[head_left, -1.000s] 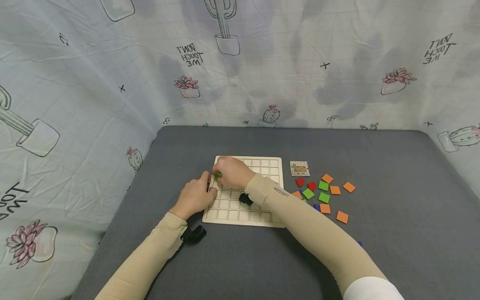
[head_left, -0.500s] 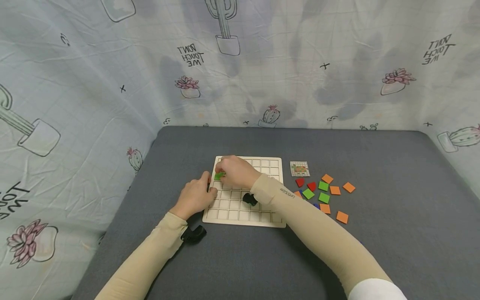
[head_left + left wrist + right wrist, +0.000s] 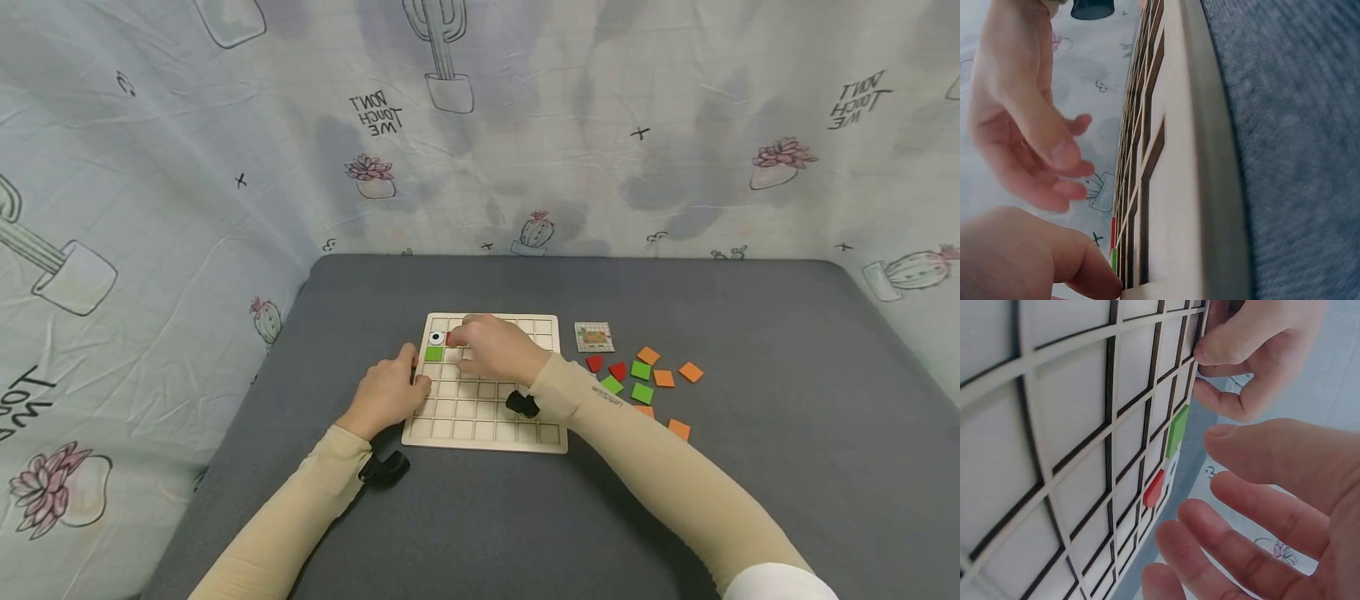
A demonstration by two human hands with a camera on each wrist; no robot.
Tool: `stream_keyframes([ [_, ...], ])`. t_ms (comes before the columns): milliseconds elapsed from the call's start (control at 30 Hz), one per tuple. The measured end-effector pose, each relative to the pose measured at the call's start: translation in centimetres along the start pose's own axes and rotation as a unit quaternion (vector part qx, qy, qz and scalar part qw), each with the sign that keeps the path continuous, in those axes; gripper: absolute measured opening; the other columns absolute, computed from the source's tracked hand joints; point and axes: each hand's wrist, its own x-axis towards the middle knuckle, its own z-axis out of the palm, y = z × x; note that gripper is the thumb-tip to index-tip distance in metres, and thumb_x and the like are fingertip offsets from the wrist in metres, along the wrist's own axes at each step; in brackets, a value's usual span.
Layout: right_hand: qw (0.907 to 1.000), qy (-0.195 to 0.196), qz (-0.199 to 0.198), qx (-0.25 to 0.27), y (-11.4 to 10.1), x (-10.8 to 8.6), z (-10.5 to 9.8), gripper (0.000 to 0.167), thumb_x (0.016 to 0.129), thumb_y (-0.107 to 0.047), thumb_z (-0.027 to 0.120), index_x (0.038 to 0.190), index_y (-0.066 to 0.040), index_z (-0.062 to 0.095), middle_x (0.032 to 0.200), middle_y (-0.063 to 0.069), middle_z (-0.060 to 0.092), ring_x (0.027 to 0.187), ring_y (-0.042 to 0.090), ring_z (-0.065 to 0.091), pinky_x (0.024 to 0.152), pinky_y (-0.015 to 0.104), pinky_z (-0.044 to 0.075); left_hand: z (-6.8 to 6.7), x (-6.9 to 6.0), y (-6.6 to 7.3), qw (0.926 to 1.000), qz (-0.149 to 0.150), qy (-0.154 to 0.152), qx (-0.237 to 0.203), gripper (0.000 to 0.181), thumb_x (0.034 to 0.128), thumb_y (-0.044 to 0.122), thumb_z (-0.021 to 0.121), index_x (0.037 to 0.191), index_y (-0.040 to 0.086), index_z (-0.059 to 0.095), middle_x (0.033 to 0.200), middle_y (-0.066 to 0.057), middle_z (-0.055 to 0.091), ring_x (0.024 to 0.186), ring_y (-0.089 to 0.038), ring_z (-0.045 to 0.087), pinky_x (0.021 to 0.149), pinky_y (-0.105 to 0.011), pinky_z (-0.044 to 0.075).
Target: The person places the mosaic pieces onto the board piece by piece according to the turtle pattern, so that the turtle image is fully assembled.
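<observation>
A light wooden grid board (image 3: 480, 410) lies on the grey table. In its upper left cells sit a green square tile (image 3: 433, 354), a white tile with a black dot (image 3: 436, 337) and a red piece (image 3: 1154, 489). My left hand (image 3: 382, 396) grips the board's left edge; the right wrist view shows its thumb on the rim. Over the upper part of the board hovers my right hand (image 3: 498, 348), its fingers spread and holding nothing. In the head view it partly covers the red piece.
Right of the board, a small pattern card (image 3: 594, 337) lies flat. Below it are scattered red pieces (image 3: 617, 371), green tiles (image 3: 642, 393) and several orange tiles (image 3: 691, 372). A printed cloth (image 3: 570, 167) hangs behind the table.
My right hand has let go of the green tile, which now lies flat in a left-column cell, and has moved right. The white tile and red piece came into view. My left hand stays put.
</observation>
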Motion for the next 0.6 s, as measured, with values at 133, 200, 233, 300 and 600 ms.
stream_keyframes([
  [133,0.9999,-0.007,0.011,0.003,0.1,-1.1,-0.6,0.029,0.093,-0.016,0.076,0.121,-0.009,0.076,0.119,0.007,0.073,0.104,0.023,0.07,0.085,0.04,0.058,-0.1,-0.1,0.0,1.0,-0.004,-0.004,-0.002,0.02,0.0995,0.024,0.057,0.109,0.008,0.049,0.063,-0.005,0.048,0.05,-0.021,0.045,0.047,-0.032,0.03],
  [200,0.9999,-0.006,0.012,-0.002,0.2,-1.7,-0.8,0.029,0.093,-0.017,0.076,0.121,-0.009,0.075,0.119,0.007,0.073,0.103,0.022,0.07,0.085,0.04,0.057,-0.1,-0.1,0.1,1.0,-0.007,-0.005,-0.003,0.02,0.0997,0.024,0.057,0.11,0.008,0.049,0.063,-0.005,0.048,0.05,-0.021,0.046,0.047,-0.032,0.031],
  [233,0.9999,-0.004,0.013,-0.004,0.2,-2.0,-0.9,0.029,0.093,-0.017,0.076,0.121,-0.009,0.075,0.119,0.006,0.073,0.103,0.022,0.07,0.085,0.04,0.057,0.0,-0.1,0.1,0.9999,-0.008,-0.005,-0.003,0.02,0.0998,0.024,0.057,0.11,0.008,0.05,0.063,-0.005,0.048,0.05,-0.021,0.045,0.047,-0.032,0.031],
  [300,0.9998,-0.004,0.017,-0.009,0.2,-2.5,-1.3,0.03,0.092,-0.017,0.075,0.122,-0.01,0.075,0.119,0.006,0.072,0.104,0.022,0.07,0.085,0.04,0.057,0.0,-0.1,0.1,0.9999,-0.009,-0.005,-0.004,0.02,0.1,0.024,0.057,0.11,0.008,0.05,0.063,-0.005,0.047,0.049,-0.02,0.044,0.047,-0.032,0.03],
  [600,0.9996,0.006,0.028,-0.008,1.0,-5.0,-2.5,0.033,0.091,-0.014,0.073,0.123,-0.008,0.074,0.121,0.007,0.071,0.104,0.022,0.068,0.085,0.04,0.057,0.2,-0.1,0.0,1.0,-0.003,0.001,-0.003,0.019,0.1004,0.023,0.056,0.11,0.008,0.05,0.059,-0.002,0.042,0.046,-0.018,0.037,0.045,-0.03,0.027],
])
